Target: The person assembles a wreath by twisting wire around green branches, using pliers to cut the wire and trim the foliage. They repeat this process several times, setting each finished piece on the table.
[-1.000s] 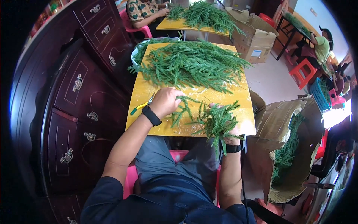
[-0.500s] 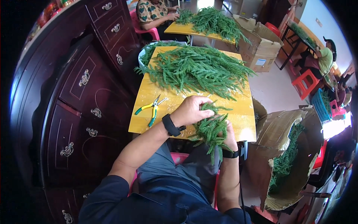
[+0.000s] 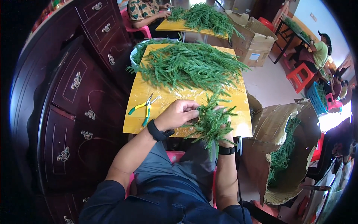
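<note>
A small bunch of artificial pine sprigs (image 3: 211, 125) hangs over the near edge of the yellow table, its tips spread up and down. My right hand (image 3: 227, 139) is closed around it from the right, with most of its fingers hidden behind the green needles. At the bunch's left side, my left hand (image 3: 178, 116) has its thumb and fingers pinched together against the greenery. Exactly what lies between those fingertips is too small to see. Yellow-and-green pliers (image 3: 146, 108) lie with their jaws apart on the table, left of my left hand.
A big heap of green sprigs (image 3: 194, 65) covers the far half of the yellow table (image 3: 130, 121). On the right stands an open cardboard box (image 3: 257, 153) holding more sprigs. Dark drawers (image 3: 84, 100) line the left. Another person (image 3: 145, 15) works at a farther table.
My left hand has drawn slightly left from the middle of the bunch to its edge. The bunch shows fuller and more spread. The whole view has shifted a little.
</note>
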Demonstrator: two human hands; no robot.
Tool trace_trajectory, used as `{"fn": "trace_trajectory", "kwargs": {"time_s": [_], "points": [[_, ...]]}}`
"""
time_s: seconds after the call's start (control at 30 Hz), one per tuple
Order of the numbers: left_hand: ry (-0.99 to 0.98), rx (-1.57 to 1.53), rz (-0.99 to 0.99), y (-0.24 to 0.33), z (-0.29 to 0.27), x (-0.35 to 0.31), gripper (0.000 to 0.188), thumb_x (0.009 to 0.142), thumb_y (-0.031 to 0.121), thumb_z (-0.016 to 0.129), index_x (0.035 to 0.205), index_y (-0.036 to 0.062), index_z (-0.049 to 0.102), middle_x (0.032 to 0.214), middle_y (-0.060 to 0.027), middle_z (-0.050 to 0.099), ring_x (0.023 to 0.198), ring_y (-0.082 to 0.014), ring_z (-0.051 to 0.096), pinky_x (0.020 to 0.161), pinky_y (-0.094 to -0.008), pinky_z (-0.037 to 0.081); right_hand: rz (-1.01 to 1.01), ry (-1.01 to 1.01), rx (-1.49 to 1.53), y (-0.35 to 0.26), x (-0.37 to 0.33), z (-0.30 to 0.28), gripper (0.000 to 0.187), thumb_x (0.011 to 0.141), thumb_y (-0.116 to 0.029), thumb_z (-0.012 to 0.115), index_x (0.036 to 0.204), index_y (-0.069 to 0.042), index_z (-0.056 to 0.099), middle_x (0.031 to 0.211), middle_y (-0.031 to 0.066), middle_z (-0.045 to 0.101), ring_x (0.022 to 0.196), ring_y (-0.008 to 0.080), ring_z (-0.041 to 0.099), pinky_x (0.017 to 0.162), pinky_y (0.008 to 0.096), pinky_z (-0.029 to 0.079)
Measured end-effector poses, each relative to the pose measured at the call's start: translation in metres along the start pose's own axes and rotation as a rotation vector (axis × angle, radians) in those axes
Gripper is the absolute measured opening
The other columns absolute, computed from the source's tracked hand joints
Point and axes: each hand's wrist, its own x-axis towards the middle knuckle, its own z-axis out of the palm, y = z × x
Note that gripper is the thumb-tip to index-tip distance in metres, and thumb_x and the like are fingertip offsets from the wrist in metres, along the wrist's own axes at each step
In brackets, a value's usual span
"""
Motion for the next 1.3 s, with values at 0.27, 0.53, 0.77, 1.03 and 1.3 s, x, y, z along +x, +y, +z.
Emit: {"fn": "trace_trajectory", "kwargs": {"time_s": [0.27, 0.53, 0.77, 1.03, 1.3], "points": [[0.278, 0.465, 0.302, -0.014, 0.026, 0.005, 0.022, 0.093, 0.008, 0.059, 0.111, -0.0038, 0.064, 0.087, -0.0127, 0.070, 0.078, -0.0156, 0.065, 0.070, -0.0311, 0.052, -0.452, 0.124, -0.605, 0.011, 0.011, -0.009, 0.053, 0.089, -0.004, 0.059, 0.140, 0.001, 0.043, 0.132, 0.0101, 0.051, 0.120, 0.0198, 0.051, 0.104, 0.0348, 0.041], [0.276, 0.335, 0.310, -0.025, 0.009, 0.021, 0.021, 0.094, 0.009, 0.057, 0.109, -0.0032, 0.065, 0.086, -0.0176, 0.070, 0.082, -0.0219, 0.069, 0.074, -0.0330, 0.052, -0.418, 0.008, -0.916, 0.025, 0.006, -0.008, 0.055, 0.090, -0.003, 0.055, 0.142, 0.002, 0.040, 0.135, 0.0112, 0.050, 0.122, 0.0200, 0.049, 0.105, 0.0350, 0.040], [0.161, 0.293, 0.248, 0.004, -0.006, -0.005, 0.039, 0.092, 0.024, 0.064, 0.118, -0.0052, 0.060, 0.096, -0.0222, 0.069, 0.090, -0.0321, 0.069, 0.082, -0.0370, 0.053, -0.398, 0.042, -0.930, 0.023, 0.023, 0.011, 0.052, 0.086, 0.000, 0.061, 0.136, -0.001, 0.046, 0.124, 0.0084, 0.056, 0.112, 0.0198, 0.055, 0.097, 0.0322, 0.045], [0.133, 0.818, 0.234, 0.031, -0.024, -0.035, 0.084, 0.078, 0.043, 0.076, 0.131, -0.0132, 0.042, 0.118, -0.0328, 0.058, 0.106, -0.0453, 0.061, 0.092, -0.0483, 0.050, -0.540, 0.121, -1.219, 0.050, 0.046, 0.057, 0.053, 0.081, 0.005, 0.065, 0.131, -0.001, 0.048, 0.114, 0.0062, 0.060, 0.102, 0.0175, 0.059, 0.088, 0.0309, 0.049], [0.191, 0.735, 0.228, 0.017, -0.059, -0.041, 0.063, 0.078, 0.023, 0.075, 0.129, -0.0043, 0.049, 0.101, -0.0261, 0.067, 0.096, -0.0416, 0.066, 0.084, -0.0452, 0.053, -0.288, 0.046, -1.089, 0.062, 0.052, 0.083, 0.057, 0.082, 0.005, 0.060, 0.136, -0.003, 0.044, 0.112, 0.0069, 0.060, 0.102, 0.0156, 0.058, 0.088, 0.0299, 0.049]]}}
